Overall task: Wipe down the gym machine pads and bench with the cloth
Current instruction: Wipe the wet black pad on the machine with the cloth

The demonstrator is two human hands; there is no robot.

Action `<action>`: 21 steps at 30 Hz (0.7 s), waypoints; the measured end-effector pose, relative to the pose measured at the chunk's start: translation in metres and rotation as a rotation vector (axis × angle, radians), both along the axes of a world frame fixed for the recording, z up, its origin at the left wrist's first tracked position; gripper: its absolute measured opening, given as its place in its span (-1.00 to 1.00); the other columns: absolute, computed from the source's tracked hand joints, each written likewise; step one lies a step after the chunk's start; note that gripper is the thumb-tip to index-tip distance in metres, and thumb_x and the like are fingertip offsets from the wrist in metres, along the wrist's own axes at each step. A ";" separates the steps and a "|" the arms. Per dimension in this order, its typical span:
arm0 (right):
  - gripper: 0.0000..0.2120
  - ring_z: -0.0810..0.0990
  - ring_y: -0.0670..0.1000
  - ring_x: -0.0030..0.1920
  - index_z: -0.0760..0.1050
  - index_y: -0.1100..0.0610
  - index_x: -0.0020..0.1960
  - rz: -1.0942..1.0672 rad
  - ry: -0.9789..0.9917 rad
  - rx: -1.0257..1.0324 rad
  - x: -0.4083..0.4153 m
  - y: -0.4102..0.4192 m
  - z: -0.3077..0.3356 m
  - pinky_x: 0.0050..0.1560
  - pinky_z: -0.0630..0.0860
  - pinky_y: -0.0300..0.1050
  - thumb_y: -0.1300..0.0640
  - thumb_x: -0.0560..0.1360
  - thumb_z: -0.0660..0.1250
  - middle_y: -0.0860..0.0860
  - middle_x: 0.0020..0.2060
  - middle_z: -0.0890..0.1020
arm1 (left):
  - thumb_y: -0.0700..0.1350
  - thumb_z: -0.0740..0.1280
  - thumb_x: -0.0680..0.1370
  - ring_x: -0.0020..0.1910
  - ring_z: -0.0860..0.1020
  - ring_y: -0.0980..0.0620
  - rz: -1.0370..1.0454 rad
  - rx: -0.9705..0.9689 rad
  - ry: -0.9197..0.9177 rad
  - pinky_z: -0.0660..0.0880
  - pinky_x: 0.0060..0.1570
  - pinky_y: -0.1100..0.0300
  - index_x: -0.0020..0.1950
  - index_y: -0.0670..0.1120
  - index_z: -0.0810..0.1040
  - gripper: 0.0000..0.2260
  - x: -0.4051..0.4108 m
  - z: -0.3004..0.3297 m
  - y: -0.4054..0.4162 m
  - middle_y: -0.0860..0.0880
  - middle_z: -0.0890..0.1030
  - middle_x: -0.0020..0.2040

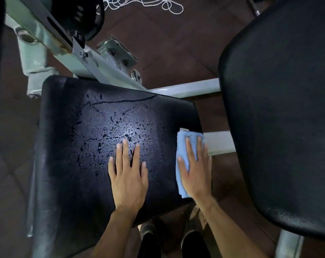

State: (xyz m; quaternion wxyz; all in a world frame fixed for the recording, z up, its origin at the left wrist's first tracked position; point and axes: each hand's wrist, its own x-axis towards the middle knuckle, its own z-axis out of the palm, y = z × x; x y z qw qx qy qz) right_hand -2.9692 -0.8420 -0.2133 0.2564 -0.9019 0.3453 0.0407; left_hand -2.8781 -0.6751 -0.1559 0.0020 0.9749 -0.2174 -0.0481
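Note:
A black padded seat [74,164] fills the middle of the head view, its top speckled with wet droplets. My left hand [129,175] lies flat on the pad, fingers spread, holding nothing. My right hand [196,170] presses a folded light blue cloth [184,144] against the pad's right edge; the cloth hangs partly over that edge. A second large black pad [280,118] stands to the right, apart from both hands.
A pale grey metal frame [68,56] with brackets and bolts runs behind the seat, and white crossbars [185,88] link the two pads. A tangle of white cord [154,4] lies on the brown tiled floor. My shoes [176,241] stand below the seat.

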 end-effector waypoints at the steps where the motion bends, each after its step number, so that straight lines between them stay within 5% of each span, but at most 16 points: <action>1: -0.39 -0.06 0.13 0.58 -0.20 -0.16 0.57 -0.014 -0.005 -0.003 0.015 -0.008 -0.002 0.45 0.20 0.25 -0.21 0.62 -0.01 0.01 0.59 -0.13 | 0.07 0.05 0.63 0.59 -0.02 -0.06 -0.009 0.022 -0.003 -0.02 0.51 -0.08 0.56 0.00 0.20 -0.51 0.000 -0.001 0.000 -0.10 0.02 0.61; 6: -0.42 -0.14 0.13 0.58 -0.13 -0.12 0.58 0.021 -0.087 -0.020 0.075 0.000 0.004 0.51 0.08 0.24 -0.22 0.62 -0.08 0.03 0.60 -0.09 | 0.11 -0.03 0.64 0.59 -0.10 -0.05 0.004 0.063 0.002 -0.08 0.52 -0.10 0.59 0.04 0.07 -0.49 0.000 -0.006 -0.005 -0.08 -0.07 0.61; 10: -0.46 -0.16 0.05 0.58 -0.09 -0.16 0.57 0.225 -0.128 0.018 0.008 0.025 0.010 0.50 0.09 0.17 -0.19 0.63 -0.08 -0.04 0.59 -0.09 | 0.11 -0.03 0.63 0.59 -0.11 -0.03 0.017 0.055 0.006 -0.08 0.52 -0.10 0.59 0.05 0.07 -0.49 -0.001 -0.006 -0.005 -0.07 -0.09 0.62; 13: -0.45 -0.09 0.06 0.58 -0.01 -0.15 0.57 0.139 -0.099 0.029 -0.020 0.002 -0.001 0.49 0.17 0.17 -0.17 0.61 -0.02 -0.04 0.59 -0.05 | 0.11 -0.03 0.63 0.59 -0.12 -0.03 0.025 0.044 0.013 -0.07 0.53 -0.10 0.59 0.05 0.06 -0.49 -0.002 -0.005 -0.005 -0.07 -0.08 0.62; 18: -0.38 0.12 0.23 0.53 0.09 -0.06 0.57 -0.081 -0.076 0.009 0.087 -0.058 -0.012 0.39 0.30 0.24 -0.22 0.54 -0.10 0.10 0.57 0.11 | 0.10 -0.01 0.63 0.59 -0.08 -0.05 0.025 0.031 0.006 -0.04 0.53 -0.12 0.59 0.05 0.07 -0.49 -0.002 -0.005 -0.007 -0.08 -0.06 0.61; 21: -0.43 0.08 0.22 0.55 0.13 -0.06 0.56 0.082 -0.144 -0.087 0.133 -0.036 -0.003 0.40 0.28 0.22 -0.17 0.58 -0.06 0.07 0.56 0.15 | 0.09 -0.01 0.63 0.59 -0.07 -0.04 0.030 0.029 0.006 -0.06 0.52 -0.10 0.58 0.05 0.09 -0.50 -0.001 -0.006 -0.008 -0.07 -0.04 0.62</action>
